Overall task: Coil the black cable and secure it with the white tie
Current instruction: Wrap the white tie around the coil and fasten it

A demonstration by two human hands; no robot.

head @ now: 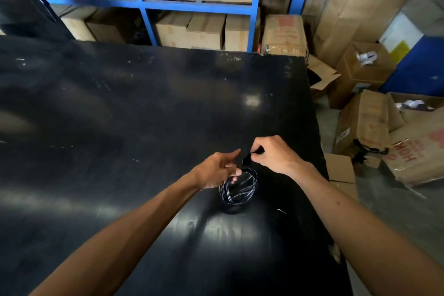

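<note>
both hands (217,170) (271,154) grip black cable (237,188); boxes (365,125) beside table (120,115).

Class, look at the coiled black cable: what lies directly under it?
Under the coiled black cable is the glossy black table. The left hand covers its left edge, hiding whatever lies there.

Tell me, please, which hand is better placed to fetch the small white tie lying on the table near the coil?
Probably the right hand: the tie lies on its side, while the left hand holds the coiled cable, so it must first drop the black end it pinches.
</note>
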